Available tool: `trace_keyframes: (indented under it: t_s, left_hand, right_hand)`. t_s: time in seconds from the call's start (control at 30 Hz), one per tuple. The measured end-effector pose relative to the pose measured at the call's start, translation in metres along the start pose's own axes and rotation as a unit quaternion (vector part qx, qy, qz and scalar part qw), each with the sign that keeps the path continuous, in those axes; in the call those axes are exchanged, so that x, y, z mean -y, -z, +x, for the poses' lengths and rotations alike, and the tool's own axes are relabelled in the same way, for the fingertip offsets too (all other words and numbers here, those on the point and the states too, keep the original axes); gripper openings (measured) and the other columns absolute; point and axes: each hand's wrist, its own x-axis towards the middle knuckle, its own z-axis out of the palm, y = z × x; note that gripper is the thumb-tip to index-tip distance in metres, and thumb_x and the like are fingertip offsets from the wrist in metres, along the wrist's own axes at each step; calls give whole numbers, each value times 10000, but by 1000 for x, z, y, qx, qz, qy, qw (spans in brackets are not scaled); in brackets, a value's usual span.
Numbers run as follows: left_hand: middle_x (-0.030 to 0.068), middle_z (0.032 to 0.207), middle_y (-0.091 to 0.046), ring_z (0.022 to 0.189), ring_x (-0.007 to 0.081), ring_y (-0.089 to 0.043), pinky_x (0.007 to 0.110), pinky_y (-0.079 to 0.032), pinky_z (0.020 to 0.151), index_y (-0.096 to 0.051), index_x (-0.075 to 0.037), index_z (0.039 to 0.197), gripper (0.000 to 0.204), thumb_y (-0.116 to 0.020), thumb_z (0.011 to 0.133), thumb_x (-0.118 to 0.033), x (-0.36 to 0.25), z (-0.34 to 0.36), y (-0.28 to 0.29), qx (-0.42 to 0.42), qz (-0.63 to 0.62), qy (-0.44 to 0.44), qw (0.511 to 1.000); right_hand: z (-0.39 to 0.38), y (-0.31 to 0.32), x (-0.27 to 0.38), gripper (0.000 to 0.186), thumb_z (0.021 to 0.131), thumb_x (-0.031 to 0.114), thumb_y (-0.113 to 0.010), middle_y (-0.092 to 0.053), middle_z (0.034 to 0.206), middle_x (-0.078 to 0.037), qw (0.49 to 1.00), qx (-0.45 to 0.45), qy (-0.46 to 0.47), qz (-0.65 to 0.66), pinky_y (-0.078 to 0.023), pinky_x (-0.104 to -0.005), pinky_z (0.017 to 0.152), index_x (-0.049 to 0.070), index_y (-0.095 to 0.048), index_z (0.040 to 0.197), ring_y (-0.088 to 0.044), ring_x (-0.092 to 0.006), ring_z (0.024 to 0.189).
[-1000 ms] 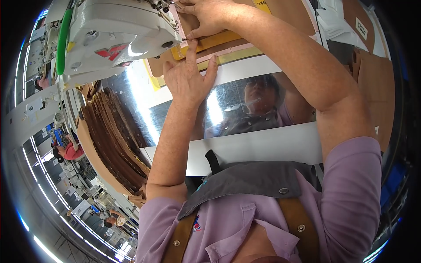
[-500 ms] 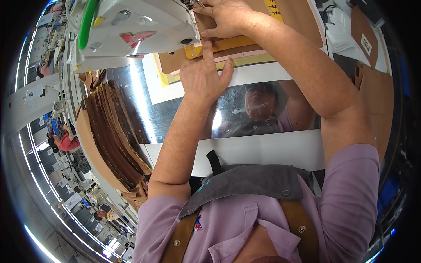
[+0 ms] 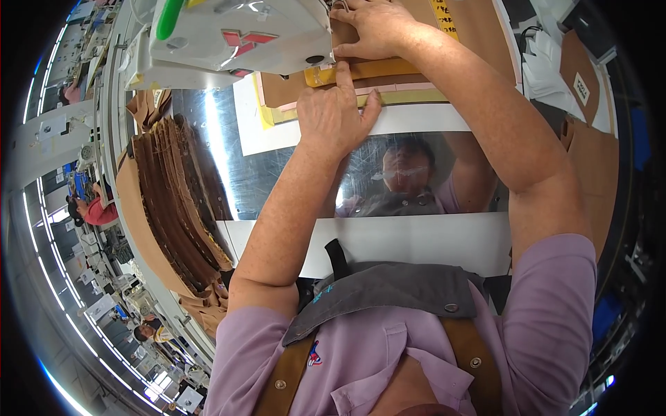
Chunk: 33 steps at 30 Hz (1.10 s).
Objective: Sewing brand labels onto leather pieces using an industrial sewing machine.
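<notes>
Head view, left to right: curved stack of dark-brown, frayed-edge panels (image 3: 173,208); white sewing-machine head with green bar (image 3: 243,35). Left hand (image 3: 326,114), unclenched, rests its index fingertip on a flat yellow strip (image 3: 388,69). Right hand (image 3: 374,29) lies spread on the tan-brown flat panel (image 3: 281,90), beside the machine; no grasp evident. Risk, judged: uneven pressure could skew the panel; fingertips this close could get nipped. Panel looks smooth, matte, bordered by pink and yellowish bands.
</notes>
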Motion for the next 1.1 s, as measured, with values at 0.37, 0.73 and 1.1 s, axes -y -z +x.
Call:
trace_keyframes:
  t_s: [0.37, 0.73, 1.1]
  left_hand:
    - [222, 764, -719, 643, 331, -722, 437, -566, 644, -595, 174, 1280, 707, -560, 961, -455, 3, 6, 0, 33, 7, -3, 999]
    - [136, 598, -671, 553, 287, -684, 402, -513, 627, -606, 162, 1300, 678, -569, 941, -412, 0, -1, 6, 20, -9, -22, 1000]
    - [158, 981, -726, 936, 277, -714, 462, -454, 933, -654, 14, 1267, 568, -670, 883, -404, 3, -34, 15, -25, -42, -19, 999]
  right_hand:
    - [12, 16, 12, 667, 1014, 519, -498, -387, 1653, -61, 998, 58, -21, -5, -218, -623, 1238, 208, -409, 1598, -338, -322, 1513]
    - [13, -4, 0, 547, 1019, 312, -472, -488, 1572, -77, 999, 16, 14, -47, -335, -469, 1199, 144, -489, 1539, -430, -284, 1437]
    - [-7, -56, 8, 542, 1041, 378, -484, -517, 1531, 0, 993, -105, 7, -62, -321, -691, 1166, 178, -466, 1545, -411, -217, 1444]
